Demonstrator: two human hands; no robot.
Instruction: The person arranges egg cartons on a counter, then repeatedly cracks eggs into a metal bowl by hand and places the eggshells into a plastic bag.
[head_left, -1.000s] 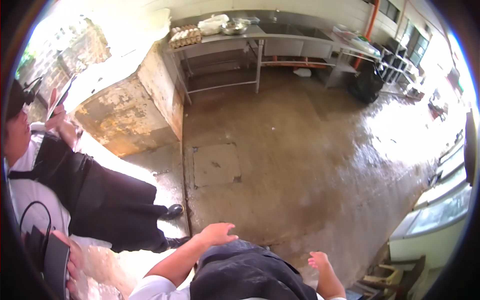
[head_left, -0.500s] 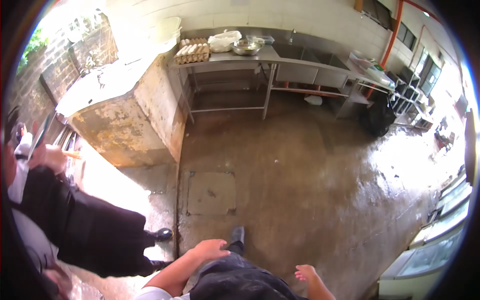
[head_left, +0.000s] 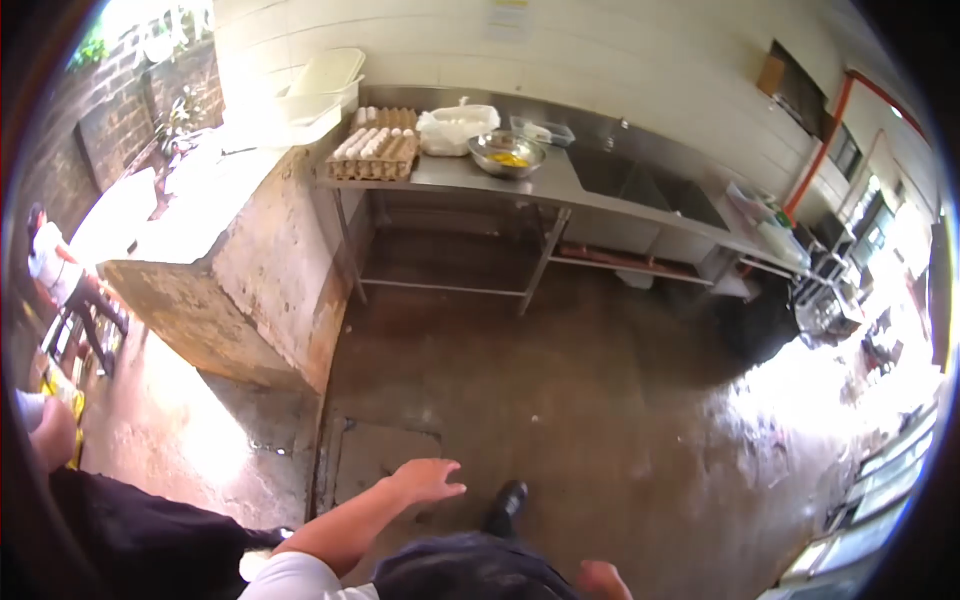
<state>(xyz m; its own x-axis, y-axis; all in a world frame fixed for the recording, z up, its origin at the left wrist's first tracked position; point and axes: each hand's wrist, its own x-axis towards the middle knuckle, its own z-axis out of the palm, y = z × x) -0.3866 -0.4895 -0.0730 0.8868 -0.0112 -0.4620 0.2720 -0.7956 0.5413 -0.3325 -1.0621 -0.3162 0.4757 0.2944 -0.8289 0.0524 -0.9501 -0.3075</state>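
Observation:
My left hand (head_left: 430,480) hangs over the wet floor in front of my dark apron (head_left: 475,570), its fingers apart and nothing in it. Low at the bottom edge, my right hand (head_left: 600,578) is blurred and partly cut off, so its fingers are hard to make out. Ahead, a steel counter (head_left: 550,185) bears egg trays (head_left: 375,152) with white eggs, a white plastic bag (head_left: 457,128) and a metal bowl (head_left: 507,156) with something yellow inside. Neither hand touches these.
A peeling low wall (head_left: 270,270) stands left of the counter. One person in dark clothing (head_left: 150,535) is close at lower left, another (head_left: 70,275) farther off. A black bag (head_left: 755,325) is at right, near sinks (head_left: 640,185).
The counter, eggs and bowl appear nearer and lower in view. The nearby person has slid toward the lower left edge. My right hand has dropped toward the bottom edge; my foot shows ahead of the apron.

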